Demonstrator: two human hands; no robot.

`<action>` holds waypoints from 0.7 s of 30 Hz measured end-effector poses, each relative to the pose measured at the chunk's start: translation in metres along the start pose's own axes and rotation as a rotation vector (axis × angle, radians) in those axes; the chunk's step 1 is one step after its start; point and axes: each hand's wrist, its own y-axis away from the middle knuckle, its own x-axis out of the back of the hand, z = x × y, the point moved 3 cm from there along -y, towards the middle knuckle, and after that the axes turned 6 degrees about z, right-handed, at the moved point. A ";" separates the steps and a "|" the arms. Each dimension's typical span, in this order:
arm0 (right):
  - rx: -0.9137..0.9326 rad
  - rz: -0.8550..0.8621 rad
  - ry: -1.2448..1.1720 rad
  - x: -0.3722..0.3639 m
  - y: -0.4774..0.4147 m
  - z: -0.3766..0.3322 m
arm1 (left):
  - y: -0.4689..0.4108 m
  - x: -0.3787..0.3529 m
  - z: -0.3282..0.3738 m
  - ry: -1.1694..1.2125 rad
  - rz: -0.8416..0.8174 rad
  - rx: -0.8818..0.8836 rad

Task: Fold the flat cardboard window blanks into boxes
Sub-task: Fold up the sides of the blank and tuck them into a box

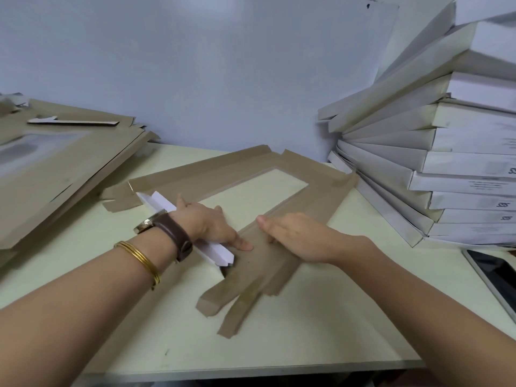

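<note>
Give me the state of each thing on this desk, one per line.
window blank: brown side up, flap raised, rest flat.
left hand: presses on the flap.
right hand: flat on the blank.
flat blanks pile: unfolded.
folded boxes: stacked, leaning.
phone: screen dark.

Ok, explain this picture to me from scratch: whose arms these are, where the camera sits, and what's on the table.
There is no machine: these are a person's two bare arms, filmed by one camera worn on their head, looking down. On the pale table lies a flat brown cardboard blank with a rectangular window. The left hand, with watch and gold bangles, presses along a raised flap whose white face shows; the right hand lies flat on the blank. A pile of brown blanks sits left, a stack of folded white boxes right.
</note>
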 end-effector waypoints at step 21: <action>-0.165 -0.150 0.225 0.033 -0.020 0.078 | -0.001 0.032 -0.042 -0.021 -0.132 -0.189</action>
